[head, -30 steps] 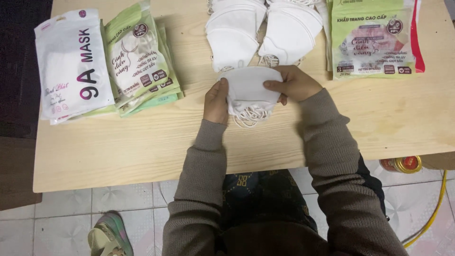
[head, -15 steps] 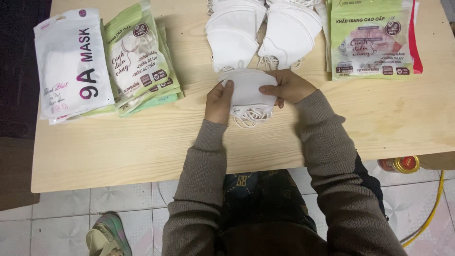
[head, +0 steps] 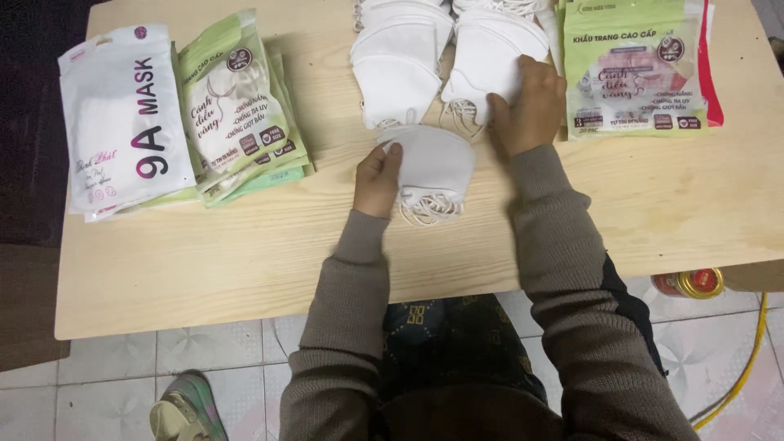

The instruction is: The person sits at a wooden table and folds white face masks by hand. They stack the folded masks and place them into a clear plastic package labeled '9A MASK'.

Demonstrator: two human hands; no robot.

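- Left hand [head: 377, 175]: grips the left edge of a small stack of folded white masks [head: 433, 162] lying on the wooden table [head: 245, 253]; ear loops [head: 429, 208] spill from the stack's near side.
- Right hand [head: 529, 104]: rests flat on the right mask pile [head: 490, 57], fingers spread over its near edge.
- Left mask pile [head: 396, 65]: just beside the right pile, untouched.
- Green packets [head: 633, 69]: just right of the right hand.
- White packet [head: 122, 122]: at the table's left end, overlapping a fanned stack of green packets [head: 241, 110].
- Red tin [head: 690, 283]: on the tiled floor, below the table's right edge.
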